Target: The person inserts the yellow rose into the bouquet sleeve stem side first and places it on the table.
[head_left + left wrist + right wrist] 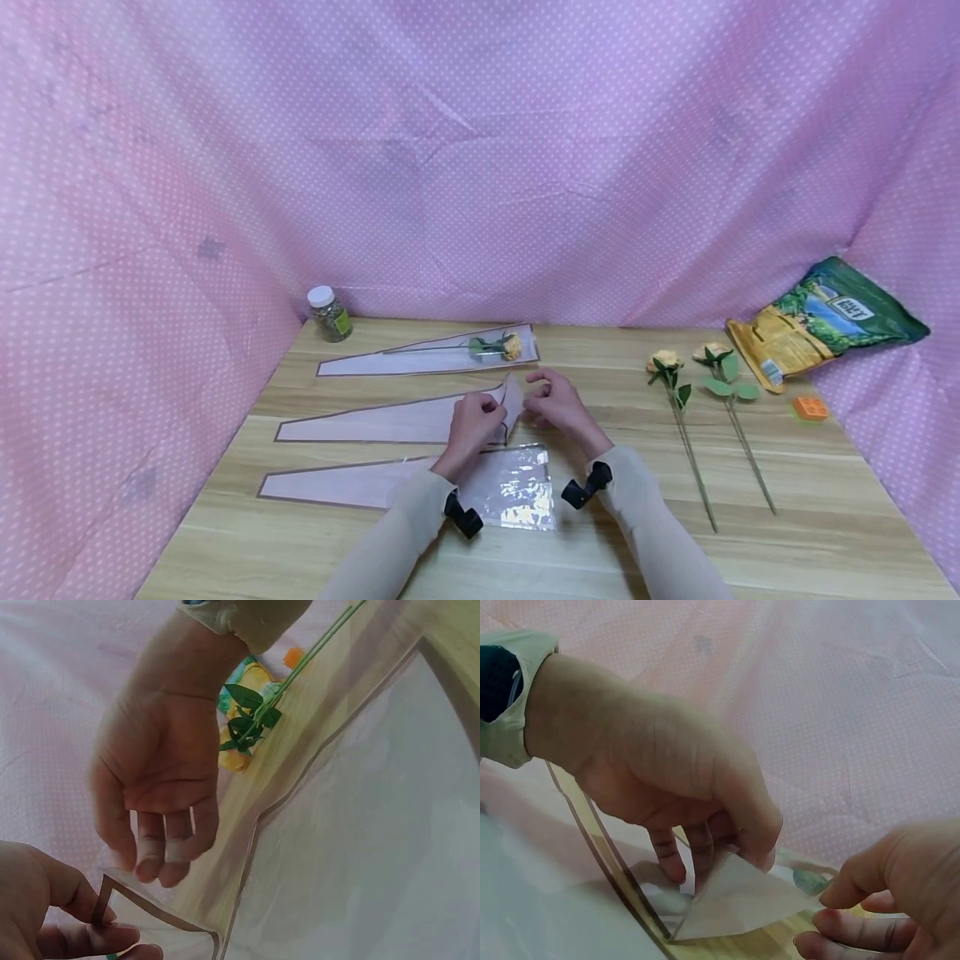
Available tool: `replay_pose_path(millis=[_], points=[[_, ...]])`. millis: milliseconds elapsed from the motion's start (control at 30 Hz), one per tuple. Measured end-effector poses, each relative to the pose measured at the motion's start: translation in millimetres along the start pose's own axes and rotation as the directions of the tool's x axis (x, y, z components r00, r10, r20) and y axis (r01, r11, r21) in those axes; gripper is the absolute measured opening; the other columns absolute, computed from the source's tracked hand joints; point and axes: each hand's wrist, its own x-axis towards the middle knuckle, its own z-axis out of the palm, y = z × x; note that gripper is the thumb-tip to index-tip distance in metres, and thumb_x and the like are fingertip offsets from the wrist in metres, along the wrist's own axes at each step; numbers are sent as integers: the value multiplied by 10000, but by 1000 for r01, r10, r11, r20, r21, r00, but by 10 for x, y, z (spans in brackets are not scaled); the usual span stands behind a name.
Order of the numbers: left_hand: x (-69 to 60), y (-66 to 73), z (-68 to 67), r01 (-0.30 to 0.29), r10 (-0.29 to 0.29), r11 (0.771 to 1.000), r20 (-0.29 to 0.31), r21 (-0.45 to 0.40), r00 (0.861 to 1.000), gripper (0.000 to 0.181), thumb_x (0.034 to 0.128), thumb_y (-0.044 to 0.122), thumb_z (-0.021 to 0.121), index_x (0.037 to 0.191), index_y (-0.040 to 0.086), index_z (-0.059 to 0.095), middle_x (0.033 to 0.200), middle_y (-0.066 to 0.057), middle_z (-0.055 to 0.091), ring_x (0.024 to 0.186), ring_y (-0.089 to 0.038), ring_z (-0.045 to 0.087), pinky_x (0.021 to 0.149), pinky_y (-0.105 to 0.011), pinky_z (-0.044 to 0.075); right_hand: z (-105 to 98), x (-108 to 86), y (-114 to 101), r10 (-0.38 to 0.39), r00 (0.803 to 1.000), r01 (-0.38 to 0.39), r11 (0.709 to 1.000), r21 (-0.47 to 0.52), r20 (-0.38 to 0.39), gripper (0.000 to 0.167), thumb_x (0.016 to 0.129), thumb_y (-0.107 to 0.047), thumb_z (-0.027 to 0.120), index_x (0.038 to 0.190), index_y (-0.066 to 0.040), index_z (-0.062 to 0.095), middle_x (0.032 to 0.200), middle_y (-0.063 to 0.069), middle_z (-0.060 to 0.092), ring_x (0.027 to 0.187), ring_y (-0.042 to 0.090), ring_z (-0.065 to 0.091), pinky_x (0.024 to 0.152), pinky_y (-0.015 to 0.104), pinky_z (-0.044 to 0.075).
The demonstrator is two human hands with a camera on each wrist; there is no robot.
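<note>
Pink polka-dot cloth [480, 167] (softly creased) on three sides, pale wood-grain tabletop [618, 379]

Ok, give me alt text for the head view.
A person's left hand pinches the raised end of the middle plastic sleeve of three, the right hand close by. Two yellow flowers lie to the right, near a green-and-yellow bag.

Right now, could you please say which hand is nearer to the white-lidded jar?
Left. The left hand pinches the middle sleeve, to the right of the jar; the right hand is farther right, by the sleeve's wide end.
</note>
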Motion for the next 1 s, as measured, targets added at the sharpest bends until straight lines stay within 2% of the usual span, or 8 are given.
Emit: replay_pose_path(millis=[133,267,367,500,667,833,1000], points=[[-10,4,1,8,-8,1000,11,-9,1000,154,867,155,649,807,62,758,727,-29,658,640,-137,534,544,-244,406,-31,-39,-55,-37,999,37,999,-14,10,468,831,13,628,1286,15,519,836,115,693,675,187,662,613,307,555],[-13,4,6,7,-6,1000,16,-19,1000,155,877,161,655,812,62,755,730,-31,656,642,-142,533,543,-248,408,-105,-95,-119,-79,997,79,997,-18,10,439,867,-4,624,1288,41,509,895,184,703,699,234,683,641,396,593],[-13,0,11,-1,1,1000,8,-20,1000,154,871,163,657,799,63,751,727,-32,656,643,-142,532,547,-249,409,-195,-142,-152,-97,995,97,995,-8,-1,437,890,-5,623,1302,63,495,920,207,699,747,227,697,700,461,606],[-20,-4,13,-14,14,1000,-3,-12,1000,159,864,159,652,793,59,753,725,-33,660,640,-140,537,547,-249,417,-356,-225,-173,-101,994,102,995,4,-36,430,900,2,614,1306,69,493,913,188,695,801,186,699,785,477,604],[-34,-3,-6,-16,16,999,12,-30,1000,161,873,153,643,813,46,749,735,-41,666,648,-145,546,549,-251,428,-588,-349,-149,-109,990,107,994,-18,-91,445,911,-13,612,1327,80,483,943,220,714,800,158,704,784,428,605],[-29,-5,-24,-16,17,999,21,-44,1000,165,879,144,641,813,35,746,725,-46,663,639,-149,542,552,-256,424,-812,-478,-111,-111,984,109,994,-18,-140,460,924,-31,616,1344,84,467,940,188,734,778,119,707,748,351,599],[-31,1,-21,2,0,999,37,-50,999,167,884,148,637,826,36,746,730,-43,657,642,-154,544,553,-261,425,-1037,-604,-55,-117,977,118,993,-3,-179,423,951,-20,581,1338,95,455,845,-5,741,771,68,712,737,272,587]])
